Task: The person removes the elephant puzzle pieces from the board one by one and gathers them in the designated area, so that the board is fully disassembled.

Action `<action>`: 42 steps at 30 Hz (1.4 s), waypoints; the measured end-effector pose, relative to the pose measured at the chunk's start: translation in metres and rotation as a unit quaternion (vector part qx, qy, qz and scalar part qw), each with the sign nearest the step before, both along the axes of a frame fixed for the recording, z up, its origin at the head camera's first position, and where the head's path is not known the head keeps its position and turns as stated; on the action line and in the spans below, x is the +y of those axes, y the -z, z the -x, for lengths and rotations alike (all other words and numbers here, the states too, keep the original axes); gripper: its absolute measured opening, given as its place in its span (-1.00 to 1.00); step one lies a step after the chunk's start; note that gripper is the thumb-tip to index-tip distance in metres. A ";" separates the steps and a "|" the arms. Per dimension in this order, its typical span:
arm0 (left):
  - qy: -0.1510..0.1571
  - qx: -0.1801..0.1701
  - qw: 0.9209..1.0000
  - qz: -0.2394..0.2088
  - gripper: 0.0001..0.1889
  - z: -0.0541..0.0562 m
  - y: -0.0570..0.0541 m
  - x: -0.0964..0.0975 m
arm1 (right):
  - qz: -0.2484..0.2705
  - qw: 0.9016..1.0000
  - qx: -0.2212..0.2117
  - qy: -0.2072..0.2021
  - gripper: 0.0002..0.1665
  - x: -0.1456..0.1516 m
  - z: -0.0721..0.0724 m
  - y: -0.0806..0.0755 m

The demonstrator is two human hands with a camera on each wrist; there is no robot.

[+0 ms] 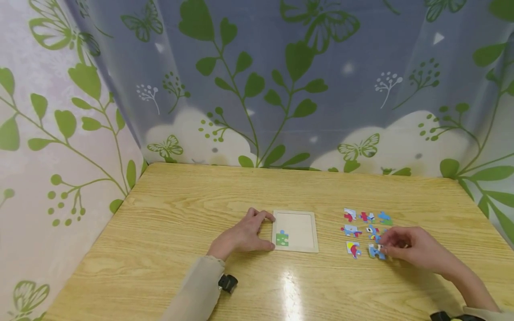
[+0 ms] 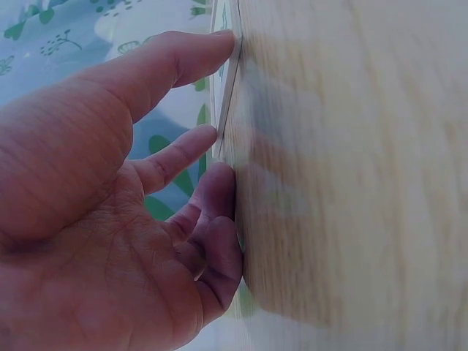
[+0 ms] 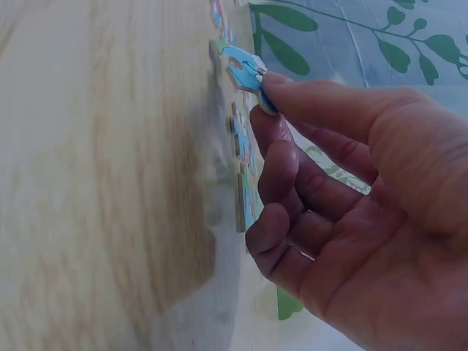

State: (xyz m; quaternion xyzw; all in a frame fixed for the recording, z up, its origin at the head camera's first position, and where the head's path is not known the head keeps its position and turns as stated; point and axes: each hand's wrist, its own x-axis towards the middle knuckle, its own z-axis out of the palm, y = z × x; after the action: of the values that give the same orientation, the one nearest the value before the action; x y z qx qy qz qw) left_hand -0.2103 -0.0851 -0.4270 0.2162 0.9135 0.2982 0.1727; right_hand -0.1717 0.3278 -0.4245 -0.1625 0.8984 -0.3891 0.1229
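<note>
A shallow wooden puzzle tray lies on the table in the head view. One green puzzle piece with a blue knob sits in its lower left corner. My left hand is at the tray's left edge, thumb and a finger touching that side; in the left wrist view the thumb rests on the rim. Between thumb and forefinger, my right hand pinches a blue and white puzzle piece, tilted up off the table in the right wrist view. More pieces lie beside that hand, including a yellow and red one.
Loose pieces lie in rough rows right of the tray, among them a red and white piece and a blue and green piece. Beyond the wooden table hangs a patterned curtain, with more cloth on both sides.
</note>
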 end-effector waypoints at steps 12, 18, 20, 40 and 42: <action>-0.003 -0.004 1.000 -0.001 -0.41 0.001 0.001 0.000 | -0.048 0.999 0.010 0.022 -0.78 0.002 0.000 0.000; -0.003 -0.004 1.000 -0.002 -0.40 0.000 0.001 -0.001 | -0.056 0.998 0.014 0.023 -0.78 0.002 -0.001 0.001; -0.004 -0.003 1.000 -0.001 -0.40 0.000 0.001 -0.001 | -0.057 0.998 0.017 0.023 -0.78 0.003 -0.001 0.002; -0.007 -0.004 1.000 0.008 -0.39 0.000 0.000 0.000 | -0.074 0.993 0.087 0.044 -0.80 -0.012 0.002 -0.001; -0.007 -0.004 1.000 0.007 -0.38 0.000 0.000 0.000 | -0.067 0.993 0.093 0.041 -0.82 -0.018 0.003 -0.003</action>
State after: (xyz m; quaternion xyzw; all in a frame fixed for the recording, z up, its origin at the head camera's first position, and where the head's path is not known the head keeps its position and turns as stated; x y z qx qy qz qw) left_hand -0.2100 -0.0853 -0.4267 0.2079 0.9162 0.2940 0.1758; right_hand -0.1751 0.3099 -0.4219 -0.1526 0.9358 -0.3161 0.0340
